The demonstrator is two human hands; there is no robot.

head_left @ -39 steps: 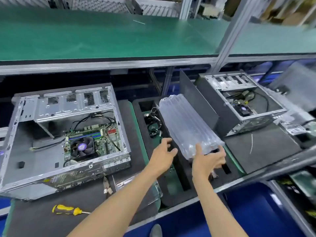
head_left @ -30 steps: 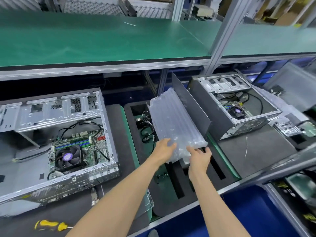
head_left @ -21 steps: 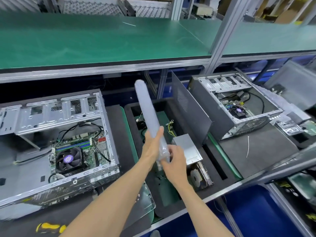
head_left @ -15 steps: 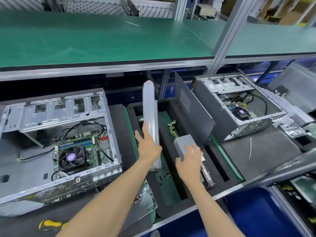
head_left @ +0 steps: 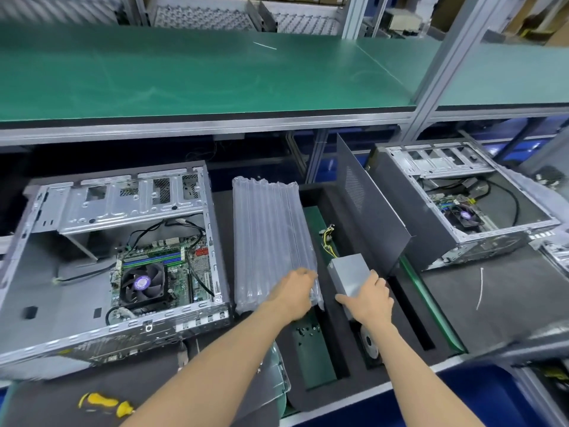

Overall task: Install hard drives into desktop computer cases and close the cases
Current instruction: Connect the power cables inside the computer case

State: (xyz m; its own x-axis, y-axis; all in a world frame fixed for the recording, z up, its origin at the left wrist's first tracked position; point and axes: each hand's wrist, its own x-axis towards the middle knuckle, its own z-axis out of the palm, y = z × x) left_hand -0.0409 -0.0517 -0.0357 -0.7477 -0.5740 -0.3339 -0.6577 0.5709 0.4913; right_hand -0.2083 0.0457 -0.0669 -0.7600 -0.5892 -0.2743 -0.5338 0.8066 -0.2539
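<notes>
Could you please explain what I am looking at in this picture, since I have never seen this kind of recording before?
There is no robot here: a camera worn on a person's head looks down at their two bare arms on an assembly bench. The left hand has its grip on an inflated air-cushion packing sheet, which lies between the open desktop case on the left and a black foam tray. The right hand grasps a grey metal box with yellow wires, probably a power supply, sitting in that tray. A dark side panel leans beside a second open case on the right. A yellow screwdriver lies near the front edge.
</notes>
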